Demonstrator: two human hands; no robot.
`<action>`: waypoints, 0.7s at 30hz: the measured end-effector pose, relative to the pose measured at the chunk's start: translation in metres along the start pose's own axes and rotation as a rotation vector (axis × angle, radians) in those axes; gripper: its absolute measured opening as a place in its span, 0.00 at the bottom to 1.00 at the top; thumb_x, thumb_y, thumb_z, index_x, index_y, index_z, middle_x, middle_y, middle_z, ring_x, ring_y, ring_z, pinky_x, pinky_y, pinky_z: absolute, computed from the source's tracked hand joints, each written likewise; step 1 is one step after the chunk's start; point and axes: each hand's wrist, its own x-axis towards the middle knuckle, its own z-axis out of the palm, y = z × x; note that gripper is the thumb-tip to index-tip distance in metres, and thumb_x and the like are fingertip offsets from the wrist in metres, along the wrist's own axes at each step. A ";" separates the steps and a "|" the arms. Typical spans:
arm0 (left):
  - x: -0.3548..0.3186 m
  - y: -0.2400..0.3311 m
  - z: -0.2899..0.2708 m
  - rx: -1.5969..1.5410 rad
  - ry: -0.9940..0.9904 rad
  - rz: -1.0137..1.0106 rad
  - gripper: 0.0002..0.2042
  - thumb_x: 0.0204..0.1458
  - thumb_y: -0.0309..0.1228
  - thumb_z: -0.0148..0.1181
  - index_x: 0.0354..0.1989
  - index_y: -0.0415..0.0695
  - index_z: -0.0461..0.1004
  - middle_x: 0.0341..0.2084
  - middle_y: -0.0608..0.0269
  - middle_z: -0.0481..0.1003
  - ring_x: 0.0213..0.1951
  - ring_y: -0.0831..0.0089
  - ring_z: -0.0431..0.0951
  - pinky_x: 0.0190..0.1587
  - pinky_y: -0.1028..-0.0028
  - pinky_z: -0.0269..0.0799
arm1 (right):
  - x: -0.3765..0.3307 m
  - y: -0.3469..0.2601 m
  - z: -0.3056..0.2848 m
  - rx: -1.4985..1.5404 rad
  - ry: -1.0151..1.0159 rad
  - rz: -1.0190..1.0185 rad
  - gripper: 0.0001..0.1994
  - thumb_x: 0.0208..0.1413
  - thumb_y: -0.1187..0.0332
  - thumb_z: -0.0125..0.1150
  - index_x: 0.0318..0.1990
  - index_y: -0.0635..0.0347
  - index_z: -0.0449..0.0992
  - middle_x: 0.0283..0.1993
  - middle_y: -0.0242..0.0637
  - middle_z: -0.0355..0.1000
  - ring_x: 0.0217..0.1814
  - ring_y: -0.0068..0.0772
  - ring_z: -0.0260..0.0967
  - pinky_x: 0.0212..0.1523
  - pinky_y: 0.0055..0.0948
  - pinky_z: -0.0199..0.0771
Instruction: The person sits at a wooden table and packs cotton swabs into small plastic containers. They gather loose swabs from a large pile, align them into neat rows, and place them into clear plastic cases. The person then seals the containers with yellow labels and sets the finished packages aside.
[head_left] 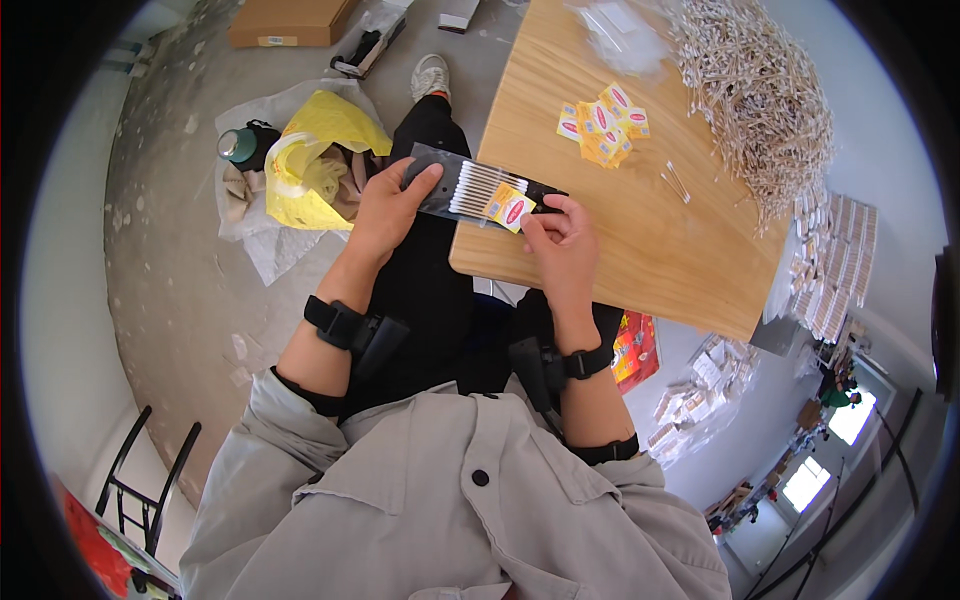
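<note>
A clear plastic bag [436, 165] spans the space between my two hands, above my lap and the table's near left corner. Inside it lies a row of white-tipped cotton swabs [474, 188]. Over the swabs' right end rests a small yellow card [511, 208] with a red and white print. My left hand [384, 208] grips the bag's left end, thumb on top. At the other end my right hand [566, 245] is closed, thumb and fingertips at the card's edge. Whether the card sits fully inside the bag is hard to see.
On the wooden table [640, 230] lie several yellow cards [603, 122], a few loose swabs [677, 182], empty clear bags [620, 35] and a big heap of swabs [757, 95]. A yellow bag [310, 150] stands on the floor at left, near a cardboard box [290, 22].
</note>
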 end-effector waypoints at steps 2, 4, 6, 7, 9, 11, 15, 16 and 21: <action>0.000 0.001 0.000 0.003 0.006 0.001 0.14 0.61 0.36 0.58 0.45 0.37 0.76 0.36 0.70 0.78 0.37 0.87 0.74 0.44 0.83 0.69 | 0.004 -0.002 0.001 -0.029 -0.010 0.015 0.19 0.54 0.76 0.64 0.52 0.68 0.66 0.34 0.42 0.76 0.29 0.22 0.72 0.30 0.20 0.72; 0.000 0.000 0.000 0.002 0.008 0.000 0.13 0.61 0.36 0.58 0.45 0.37 0.77 0.36 0.70 0.78 0.37 0.87 0.74 0.44 0.83 0.69 | 0.007 -0.007 0.003 -0.091 -0.021 -0.011 0.20 0.53 0.75 0.65 0.51 0.67 0.66 0.34 0.41 0.76 0.28 0.22 0.72 0.30 0.22 0.72; 0.000 -0.001 0.001 -0.022 0.015 -0.003 0.13 0.61 0.35 0.58 0.43 0.36 0.77 0.34 0.70 0.78 0.35 0.87 0.73 0.42 0.82 0.69 | 0.012 -0.006 0.005 -0.180 -0.034 -0.064 0.20 0.52 0.74 0.66 0.51 0.66 0.67 0.34 0.40 0.76 0.27 0.23 0.72 0.30 0.23 0.72; 0.000 -0.001 0.002 -0.035 0.017 -0.004 0.12 0.61 0.34 0.58 0.43 0.36 0.77 0.33 0.70 0.78 0.34 0.87 0.73 0.40 0.82 0.69 | 0.016 -0.003 0.006 -0.238 -0.042 -0.105 0.20 0.51 0.73 0.66 0.51 0.65 0.67 0.33 0.39 0.76 0.27 0.24 0.72 0.31 0.23 0.72; 0.000 -0.001 0.002 -0.045 0.017 -0.001 0.13 0.61 0.35 0.58 0.42 0.36 0.77 0.32 0.71 0.78 0.34 0.87 0.73 0.40 0.82 0.69 | 0.017 -0.004 0.011 -0.365 -0.051 -0.160 0.20 0.50 0.73 0.67 0.50 0.64 0.68 0.33 0.37 0.76 0.27 0.25 0.71 0.31 0.24 0.71; -0.001 -0.001 0.001 -0.042 0.028 0.004 0.13 0.61 0.36 0.58 0.42 0.36 0.77 0.31 0.71 0.78 0.34 0.87 0.72 0.40 0.82 0.68 | 0.015 -0.014 0.017 -0.500 -0.053 -0.189 0.19 0.50 0.73 0.67 0.49 0.62 0.69 0.33 0.35 0.75 0.27 0.26 0.71 0.31 0.25 0.70; 0.002 0.001 0.000 -0.031 0.048 -0.003 0.13 0.60 0.37 0.59 0.40 0.37 0.78 0.30 0.71 0.77 0.32 0.87 0.72 0.38 0.82 0.68 | 0.019 0.004 0.016 -0.403 0.099 -0.296 0.17 0.52 0.74 0.64 0.50 0.61 0.69 0.34 0.33 0.71 0.30 0.25 0.70 0.31 0.25 0.69; 0.003 0.002 0.000 -0.035 0.055 -0.010 0.13 0.60 0.37 0.59 0.39 0.37 0.78 0.30 0.71 0.77 0.32 0.87 0.72 0.38 0.82 0.68 | 0.019 0.005 0.016 -0.350 0.121 -0.310 0.17 0.53 0.74 0.63 0.50 0.61 0.69 0.35 0.33 0.71 0.30 0.25 0.69 0.31 0.25 0.69; 0.001 0.005 0.000 -0.046 0.034 -0.026 0.13 0.59 0.36 0.60 0.39 0.37 0.78 0.29 0.70 0.78 0.32 0.87 0.73 0.38 0.82 0.68 | 0.016 0.005 0.017 -0.237 0.167 -0.313 0.14 0.59 0.75 0.56 0.53 0.64 0.67 0.43 0.38 0.69 0.43 0.26 0.68 0.42 0.26 0.70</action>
